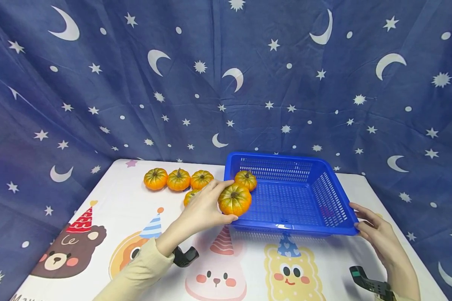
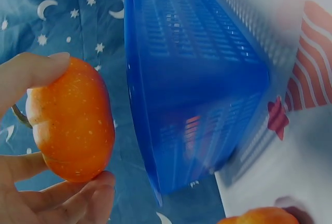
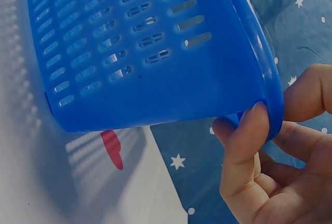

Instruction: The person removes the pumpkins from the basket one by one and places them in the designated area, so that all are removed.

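Note:
My left hand (image 1: 207, 209) grips a small orange pumpkin (image 1: 235, 200) with green streaks, thumb on one side and fingers on the other. That pumpkin (image 2: 75, 123) is held up beside the blue plastic basket (image 2: 194, 86), with a gap between them in the left wrist view. Inside the basket, against its left end, lies another pumpkin (image 1: 246, 180). At the basket's front right corner my right hand (image 1: 376, 232) pinches the rim (image 3: 264, 73) between thumb and fingers. Partly hidden behind my left hand is a further pumpkin (image 1: 190, 196) on the table.
Left of the basket, a row of three pumpkins (image 1: 178, 179) sits toward the back of the table. The white tablecloth (image 1: 278, 274) carries printed cartoon figures. Behind the table hangs a dark blue curtain (image 1: 248, 121) with moons and stars.

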### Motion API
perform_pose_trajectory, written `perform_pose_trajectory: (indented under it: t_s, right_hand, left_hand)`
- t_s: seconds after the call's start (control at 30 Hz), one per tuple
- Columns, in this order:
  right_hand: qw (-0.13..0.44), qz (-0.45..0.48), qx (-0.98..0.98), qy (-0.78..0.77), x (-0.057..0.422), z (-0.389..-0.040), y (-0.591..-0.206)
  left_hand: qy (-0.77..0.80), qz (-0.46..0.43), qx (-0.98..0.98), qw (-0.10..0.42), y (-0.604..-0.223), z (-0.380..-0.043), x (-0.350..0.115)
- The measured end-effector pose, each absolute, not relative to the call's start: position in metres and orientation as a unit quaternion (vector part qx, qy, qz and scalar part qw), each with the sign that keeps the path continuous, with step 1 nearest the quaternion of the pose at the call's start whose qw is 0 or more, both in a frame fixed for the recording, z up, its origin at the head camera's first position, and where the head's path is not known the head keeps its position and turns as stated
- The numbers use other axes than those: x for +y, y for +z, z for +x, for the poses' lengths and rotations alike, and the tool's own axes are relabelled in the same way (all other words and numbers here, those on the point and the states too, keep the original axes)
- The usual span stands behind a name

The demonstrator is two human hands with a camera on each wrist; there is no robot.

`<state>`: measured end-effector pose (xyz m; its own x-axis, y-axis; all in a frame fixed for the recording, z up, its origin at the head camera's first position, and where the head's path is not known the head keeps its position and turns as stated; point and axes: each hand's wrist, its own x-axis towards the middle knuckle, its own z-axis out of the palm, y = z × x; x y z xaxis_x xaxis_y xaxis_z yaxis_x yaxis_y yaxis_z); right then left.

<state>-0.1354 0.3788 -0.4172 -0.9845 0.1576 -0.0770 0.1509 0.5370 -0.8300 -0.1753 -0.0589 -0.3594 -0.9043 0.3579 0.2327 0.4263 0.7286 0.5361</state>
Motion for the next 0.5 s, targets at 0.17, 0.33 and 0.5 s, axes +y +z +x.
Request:
perform_pose_trajectory:
  t_s: [0.17,0.33,0.5]
  right_hand:
    - [0.000,-0.091,-0.876,0.473,0.377,-0.135,-0.417]
    - [0.002,-0.088,-0.875,0.475,0.377,-0.135,-0.417]
    - [0.008,-0.081,-0.873,0.480,0.378,-0.134,-0.417]
  left_hand:
    - [-0.304,-0.182,-0.933,0.068,-0.363,-0.177,-0.070]
    - [-0.317,-0.163,-0.931,0.080,-0.367,-0.181,-0.082]
    - [-0.334,-0.132,-0.930,0.075,-0.370,-0.184,-0.095]
